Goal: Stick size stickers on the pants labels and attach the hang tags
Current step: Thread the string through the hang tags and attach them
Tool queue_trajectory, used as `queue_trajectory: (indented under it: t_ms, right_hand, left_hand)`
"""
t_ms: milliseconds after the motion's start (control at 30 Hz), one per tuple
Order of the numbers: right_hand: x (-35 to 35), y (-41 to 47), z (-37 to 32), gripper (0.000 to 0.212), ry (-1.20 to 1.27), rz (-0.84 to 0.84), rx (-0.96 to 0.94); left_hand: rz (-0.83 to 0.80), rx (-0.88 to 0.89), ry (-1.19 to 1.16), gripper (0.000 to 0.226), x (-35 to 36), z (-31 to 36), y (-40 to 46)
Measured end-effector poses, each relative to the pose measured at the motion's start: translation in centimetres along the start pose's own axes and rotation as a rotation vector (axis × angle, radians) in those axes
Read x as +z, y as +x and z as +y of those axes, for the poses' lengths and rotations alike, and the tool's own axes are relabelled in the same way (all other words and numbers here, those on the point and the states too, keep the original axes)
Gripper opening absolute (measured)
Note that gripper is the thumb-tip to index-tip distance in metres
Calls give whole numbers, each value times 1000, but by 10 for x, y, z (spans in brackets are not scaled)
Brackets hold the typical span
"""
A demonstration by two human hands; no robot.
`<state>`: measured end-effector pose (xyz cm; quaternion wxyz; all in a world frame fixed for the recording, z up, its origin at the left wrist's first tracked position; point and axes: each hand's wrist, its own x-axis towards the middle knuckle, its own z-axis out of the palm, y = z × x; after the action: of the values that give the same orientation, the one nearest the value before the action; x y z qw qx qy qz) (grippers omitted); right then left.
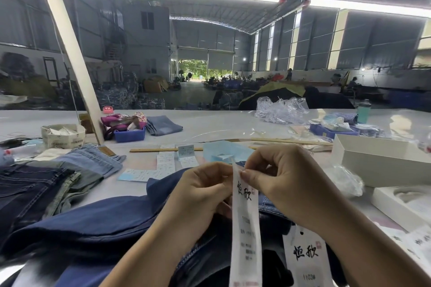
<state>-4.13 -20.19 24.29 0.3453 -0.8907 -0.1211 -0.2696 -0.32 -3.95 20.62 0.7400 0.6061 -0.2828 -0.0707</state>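
Head view shows both hands raised over dark blue pants on the counter, the left hand and right hand each with fingers curled, pinching the top of a long white hang tag that hangs down between them. Two large black brush-written characters head the tag, with smaller blurred print below and a red strip at its bottom edge. A second white tag, bearing the same two characters and "1103#", lies on the pants just right of it; sticker sheets lie on the counter beyond.
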Motion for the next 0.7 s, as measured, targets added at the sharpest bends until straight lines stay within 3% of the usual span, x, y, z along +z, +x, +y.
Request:
queue_trajectory:
  t_ms: [200, 433, 700]
  right_hand:
    - [0, 1, -1, 23, 70, -43, 82]
    - [3, 1, -6, 21, 153, -94, 164]
    - [18, -5, -14, 21, 253, 49, 180]
  left_hand:
    - [93, 166, 92, 31, 6, -2, -5]
    - [152, 260, 346, 19, 1, -8, -10]
    - [185, 253, 321, 22, 0, -8, -13]
